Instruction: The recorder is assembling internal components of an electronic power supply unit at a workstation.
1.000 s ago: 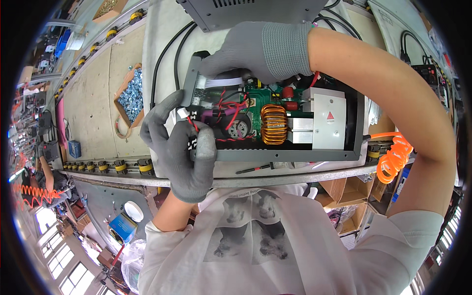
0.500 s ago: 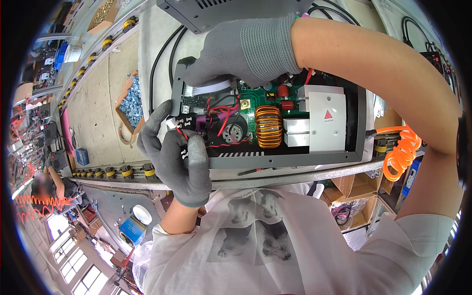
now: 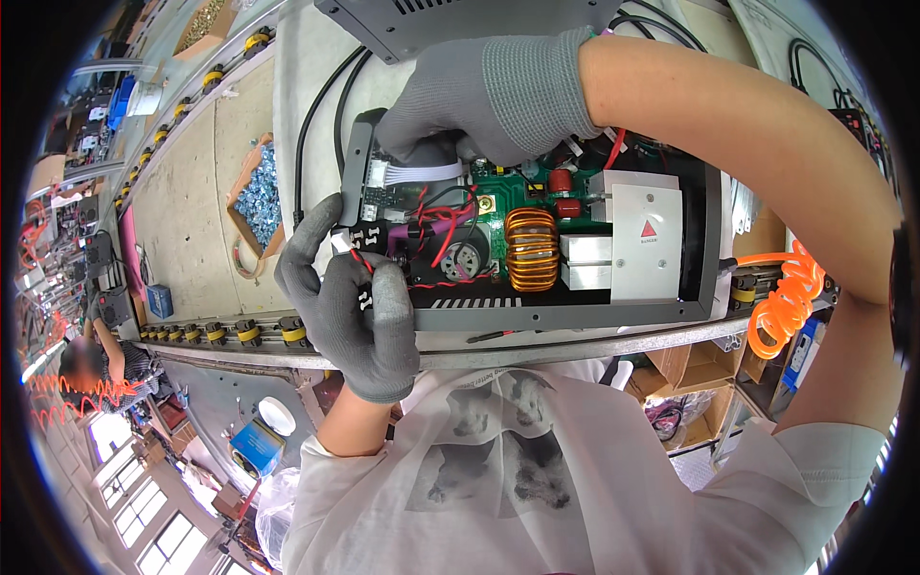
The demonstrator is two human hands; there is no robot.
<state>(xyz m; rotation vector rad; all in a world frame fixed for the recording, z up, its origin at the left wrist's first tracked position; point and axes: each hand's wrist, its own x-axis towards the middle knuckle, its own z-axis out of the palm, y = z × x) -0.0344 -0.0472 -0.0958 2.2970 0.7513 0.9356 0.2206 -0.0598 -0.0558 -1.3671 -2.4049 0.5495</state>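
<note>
An open grey metal case (image 3: 575, 314) lies in front of me with a green circuit board (image 3: 492, 184) inside. My left hand (image 3: 356, 302), in a grey glove, pinches a white plug (image 3: 342, 241) with a twisted red and black wire at the case's left end. My right hand (image 3: 470, 101), gloved too, reaches over the far left corner of the case with its fingers bent. Its fingertips are partly hidden, close to a white ribbon cable (image 3: 426, 172). A copper-wound coil (image 3: 531, 249) and a white cover plate (image 3: 647, 244) sit further right in the case.
A second grey case (image 3: 470, 24) stands behind. Left lies a cardboard box (image 3: 257, 196) of small bluish parts. Rollers (image 3: 249, 333) line the near rail. A coiled orange hose (image 3: 786, 302) hangs at right. Another person (image 3: 91, 364) is far left.
My right hand has drawn slightly back from the case's left end, uncovering more of the ribbon cable's white connector. My left hand keeps its pinch on the plug. The whole view has shifted slightly.
</note>
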